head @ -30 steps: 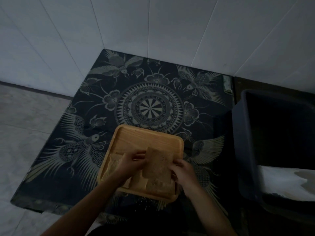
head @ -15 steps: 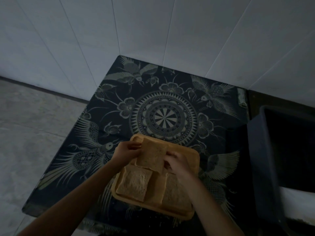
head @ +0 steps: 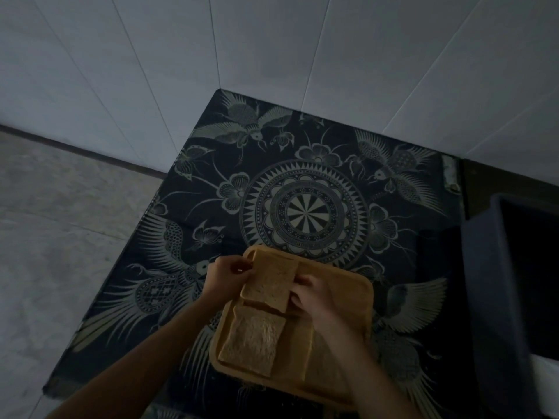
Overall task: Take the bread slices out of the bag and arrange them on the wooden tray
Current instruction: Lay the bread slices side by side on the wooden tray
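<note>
Two hands on one bread slice, pinched by left hand at its 9 o'clock edge and right hand at 3 o'clock, over the wooden tray's 11 o'clock corner. Placing step, probably; lowering flat beside the laid slice at 7 o'clock comes next. No bag visible on the counter.

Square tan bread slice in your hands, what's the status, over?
Left hand and right hand pinch square tan bread slice over far end of wooden tray. More slices lie near end. Nothing blocking.
</note>
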{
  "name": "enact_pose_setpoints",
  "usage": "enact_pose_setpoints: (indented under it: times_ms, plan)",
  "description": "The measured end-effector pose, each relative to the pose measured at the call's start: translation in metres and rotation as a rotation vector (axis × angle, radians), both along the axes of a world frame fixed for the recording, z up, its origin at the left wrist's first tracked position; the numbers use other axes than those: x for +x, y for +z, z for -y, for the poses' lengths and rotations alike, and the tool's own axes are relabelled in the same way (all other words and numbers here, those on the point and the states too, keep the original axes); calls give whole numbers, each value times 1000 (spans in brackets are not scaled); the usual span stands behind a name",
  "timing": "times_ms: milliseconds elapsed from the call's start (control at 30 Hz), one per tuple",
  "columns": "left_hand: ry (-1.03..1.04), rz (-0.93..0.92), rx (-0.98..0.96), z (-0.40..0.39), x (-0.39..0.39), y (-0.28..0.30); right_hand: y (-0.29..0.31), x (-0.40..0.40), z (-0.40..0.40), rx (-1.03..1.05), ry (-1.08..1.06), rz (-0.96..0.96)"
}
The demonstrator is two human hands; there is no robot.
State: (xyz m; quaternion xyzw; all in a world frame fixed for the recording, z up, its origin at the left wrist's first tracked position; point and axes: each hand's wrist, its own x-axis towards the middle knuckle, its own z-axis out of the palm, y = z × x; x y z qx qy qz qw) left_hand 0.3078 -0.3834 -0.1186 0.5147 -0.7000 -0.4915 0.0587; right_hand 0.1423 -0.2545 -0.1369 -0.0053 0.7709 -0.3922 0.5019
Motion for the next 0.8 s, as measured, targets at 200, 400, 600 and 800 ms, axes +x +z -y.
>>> enact_pose_setpoints:
  times_ms: [200, 400, 600, 800]
  plan:
    - [-21, 52, -112, 0, -1, -13, -5, -2, 0, -4, -13, 5]
    - [-52, 98, -164, -3, -3, -17, -6, 1, -11, -56, 11, -95]
    - [-52, 94, -193, -2, 4, -17, -7, 12, -17, -99, 39, -144]
    - [-66, 110, -215, -1, 4, -17, -5, 18, -16, -125, 29, -153]
